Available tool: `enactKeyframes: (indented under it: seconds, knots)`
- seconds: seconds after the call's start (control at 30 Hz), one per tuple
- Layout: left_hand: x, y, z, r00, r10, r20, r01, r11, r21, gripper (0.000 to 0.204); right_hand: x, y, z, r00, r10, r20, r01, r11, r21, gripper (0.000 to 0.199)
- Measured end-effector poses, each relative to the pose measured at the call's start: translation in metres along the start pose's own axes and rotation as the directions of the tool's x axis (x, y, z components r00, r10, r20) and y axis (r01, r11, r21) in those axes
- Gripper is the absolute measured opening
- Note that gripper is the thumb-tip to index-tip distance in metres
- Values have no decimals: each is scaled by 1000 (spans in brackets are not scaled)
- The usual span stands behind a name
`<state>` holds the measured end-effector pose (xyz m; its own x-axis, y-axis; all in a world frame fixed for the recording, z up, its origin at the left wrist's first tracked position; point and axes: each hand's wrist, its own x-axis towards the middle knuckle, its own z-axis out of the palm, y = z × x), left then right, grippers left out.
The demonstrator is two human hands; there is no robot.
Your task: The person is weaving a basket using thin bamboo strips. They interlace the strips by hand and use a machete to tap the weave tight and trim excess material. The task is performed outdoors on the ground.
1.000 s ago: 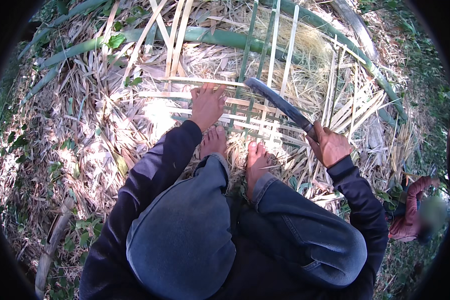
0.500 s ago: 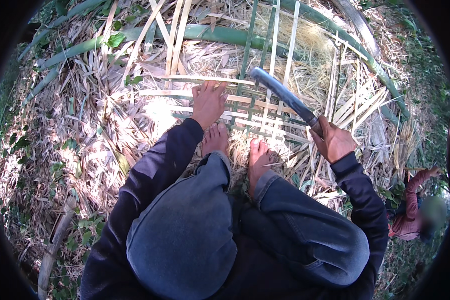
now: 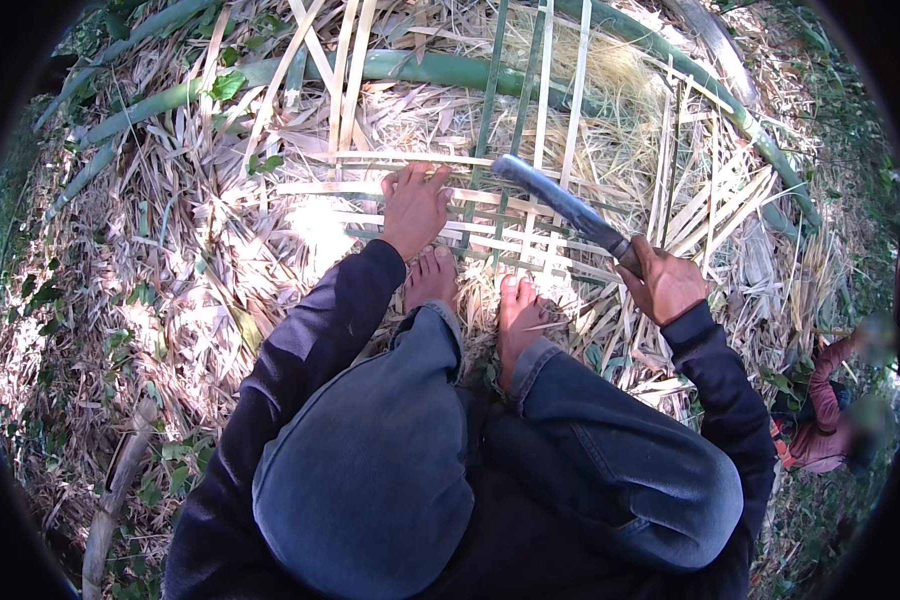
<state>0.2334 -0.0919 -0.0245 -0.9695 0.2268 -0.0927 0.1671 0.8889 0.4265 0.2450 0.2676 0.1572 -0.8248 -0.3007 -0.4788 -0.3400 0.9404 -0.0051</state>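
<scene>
A lattice of split bamboo strips lies on the ground before my feet, pale ones and green ones crossing each other. My left hand rests on its left part, fingers spread over the crosswise strips. In my right hand is the handle of a machete, gripped at the right of the lattice. Its dark blade slants up and left over the crossing strips, the tip near a long green strip. Whether the blade touches the strips I cannot tell.
Green bamboo poles lie across the far side. Loose pale strips are heaped at the right. My bare feet stand at the lattice's near edge. Dry leaves cover the ground. Another person is at the far right.
The machete has come down slightly and to the left, its tip now lower over the lattice. My left hand has hardly moved. The other person's arm has shifted.
</scene>
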Motion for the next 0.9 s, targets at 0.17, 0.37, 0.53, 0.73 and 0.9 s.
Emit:
enactKeyframes:
  seconds: [0.17,0.37,0.53,0.73,0.9]
  knots:
    - [3,-2,1,998,-56,-36,52,994,-98,33,-7,11,-2,983,175,-62,-164,975,152,41]
    - [9,-5,-10,974,-84,-210,43,981,-189,23,-18,40,13,922,378,-79,-353,908,225,49]
    - [29,-15,-29,983,-26,-183,23,1000,-20,26,-26,55,19,904,425,-33,-409,888,211,49]
    - [39,-23,-21,997,54,-56,-55,998,-30,25,-30,68,52,857,515,-7,-503,839,210,52]
    - [45,-24,-15,1000,14,-12,-15,997,-80,22,-43,89,111,834,552,24,-541,806,241,55]
